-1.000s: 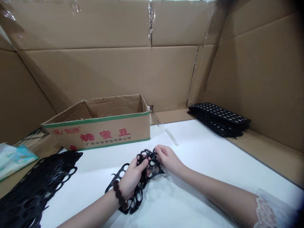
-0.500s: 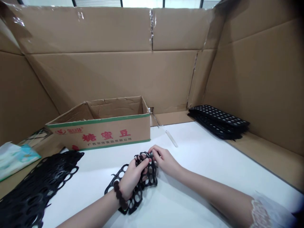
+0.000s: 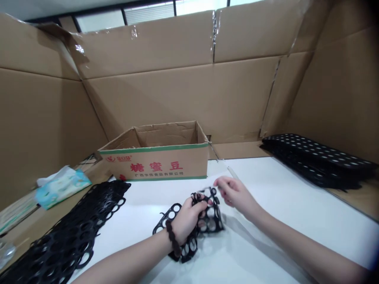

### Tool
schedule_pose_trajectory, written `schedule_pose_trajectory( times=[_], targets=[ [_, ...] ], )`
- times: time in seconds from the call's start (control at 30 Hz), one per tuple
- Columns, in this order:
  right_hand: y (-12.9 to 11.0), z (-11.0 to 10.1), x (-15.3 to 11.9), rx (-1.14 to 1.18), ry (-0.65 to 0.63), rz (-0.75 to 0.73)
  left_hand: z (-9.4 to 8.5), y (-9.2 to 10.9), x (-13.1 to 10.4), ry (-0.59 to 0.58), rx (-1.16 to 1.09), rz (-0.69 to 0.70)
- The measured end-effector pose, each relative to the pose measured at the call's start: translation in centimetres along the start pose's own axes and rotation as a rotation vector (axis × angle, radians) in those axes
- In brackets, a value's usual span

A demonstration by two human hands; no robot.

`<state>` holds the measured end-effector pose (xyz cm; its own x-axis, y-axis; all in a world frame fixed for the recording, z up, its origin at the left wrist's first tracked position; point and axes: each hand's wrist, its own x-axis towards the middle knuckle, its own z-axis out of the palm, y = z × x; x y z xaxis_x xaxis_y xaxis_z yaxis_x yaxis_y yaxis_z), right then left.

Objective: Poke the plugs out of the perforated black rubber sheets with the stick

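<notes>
The left hand is closed around a bendy black sheet full of round holes, with its thumb pressed on a bunched part. The sheet is at the middle of the white counter, in front of the cardboard box. The right hand is just beside the sheet's top edge. Its thumb and finger make a narrow pinch — I cannot tell if a small bit is caught between them.

I think the work on this sheet is only part way done. Many holes are open, and I can see white through them, but the sheet is crumpled and not put down. More black sheets with holes lie in a heap on the left. A black stack with pale dots sits on the right — I cannot tell which pile is done and which is left. The bottom of the box is hidden, so I cannot count anything there.
</notes>
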<state>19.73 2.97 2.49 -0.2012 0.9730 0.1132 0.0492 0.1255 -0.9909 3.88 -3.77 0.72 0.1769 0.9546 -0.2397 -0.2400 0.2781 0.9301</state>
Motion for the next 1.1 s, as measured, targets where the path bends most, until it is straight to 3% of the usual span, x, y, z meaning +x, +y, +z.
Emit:
schedule_pose_trajectory(
  times=[0.1, 0.13, 0.2, 0.27, 0.33, 0.47, 0.57, 0.67, 0.77, 0.93, 1.03, 1.1],
  targets=[
    [-4.4, -3.3, 3.3, -0.048, 0.501, -0.306, 0.0, -0.1, -0.1, 0.024, 0.022, -0.008],
    [-6.1, -3.9, 4.5, -0.121, 0.604, -0.444, 0.0, -0.1, -0.2, 0.017, 0.019, -0.007],
    [-9.3, -3.6, 6.8, -0.327, 0.682, -0.689, 0.0, -0.2, -0.1, -0.016, 0.0, 0.002],
    [-11.4, -1.5, 8.9, -0.52, 0.635, -0.823, -0.2, -0.2, -0.1, -0.061, -0.014, 0.02],
    [-12.1, 1.6, 10.8, -0.708, 0.508, -0.845, -0.4, -0.3, 0.0, -0.074, -0.003, 0.058],
    [-11.0, 6.3, 14.5, -1.042, 0.192, -0.504, -0.9, -0.2, 0.0, -0.014, 0.078, 0.176],
    [-10.1, 6.6, 15.5, -1.085, 0.021, -0.392, -1.3, -0.3, 0.2, 0.027, 0.059, 0.169],
    [-9.7, 4.8, 13.3, -0.99, 0.066, -0.611, -1.3, -0.3, 0.4, 0.019, -0.004, 0.095],
    [-8.6, 2.9, 8.1, -0.874, 0.168, -0.805, -1.0, -0.2, 0.3, 0.012, -0.014, 0.112],
    [-3.4, 1.2, -0.5, -0.785, -0.068, -0.594, -0.6, 0.1, 0.0, -0.059, -0.018, 0.135],
    [-0.3, 0.7, -2.9, -0.737, -0.185, -0.405, -0.4, 0.2, -0.1, -0.063, 0.015, 0.116],
    [0.9, 0.6, -3.5, -0.732, -0.278, -0.354, -0.4, 0.3, -0.2, -0.048, 0.054, 0.085]
  ],
)
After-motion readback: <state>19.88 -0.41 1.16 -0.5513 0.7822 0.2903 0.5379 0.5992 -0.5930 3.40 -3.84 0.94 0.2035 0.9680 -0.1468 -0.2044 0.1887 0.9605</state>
